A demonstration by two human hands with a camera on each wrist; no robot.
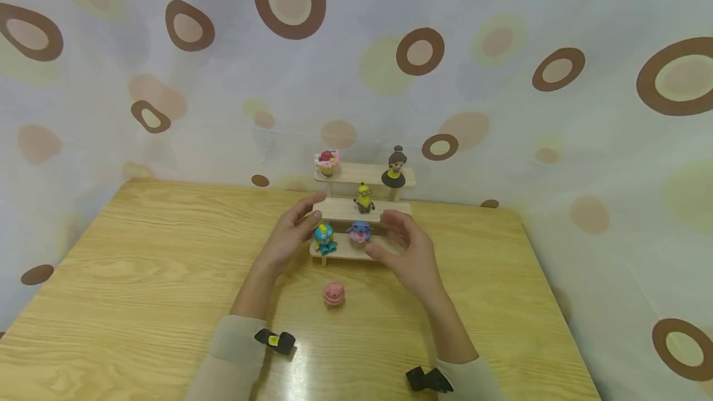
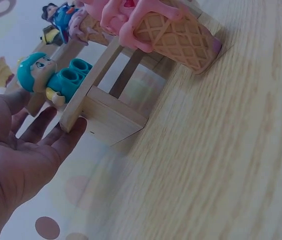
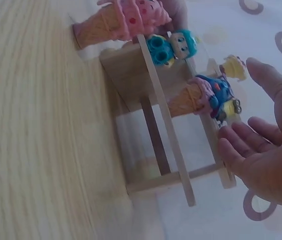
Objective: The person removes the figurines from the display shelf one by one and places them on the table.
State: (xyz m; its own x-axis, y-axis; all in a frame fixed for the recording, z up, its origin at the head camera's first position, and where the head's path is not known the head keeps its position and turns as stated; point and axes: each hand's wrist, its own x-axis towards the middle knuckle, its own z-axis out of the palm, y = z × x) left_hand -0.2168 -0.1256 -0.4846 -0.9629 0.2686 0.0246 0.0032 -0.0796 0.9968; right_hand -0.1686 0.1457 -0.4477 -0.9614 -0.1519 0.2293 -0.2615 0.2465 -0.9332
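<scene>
A three-tier wooden shelf point(image 1: 328, 208) stands on the table with small figures on its tiers. My left hand point(image 1: 288, 234) is at its left end, fingers loosely bent beside the turquoise-capped figure point(image 1: 325, 239); in the left wrist view the fingertips meet or nearly meet the lowest tier's edge. At the right end my right hand point(image 1: 411, 255) holds nothing, its thumb and fingers spread apart. Left of it, a blue figure on an ice-cream cone point(image 3: 213, 95) sits on the lowest tier. In front of the shelf stands a pink ice-cream cone figure point(image 2: 171, 35).
The middle tier bears a yellow minion figure point(image 1: 364, 198). On the top tier are a cupcake-like figure point(image 1: 327, 163) at left and a dark-haired figure with a bun point(image 1: 395, 167) at right. A patterned cloth point(image 1: 345, 98) hangs behind the wooden table point(image 1: 167, 265).
</scene>
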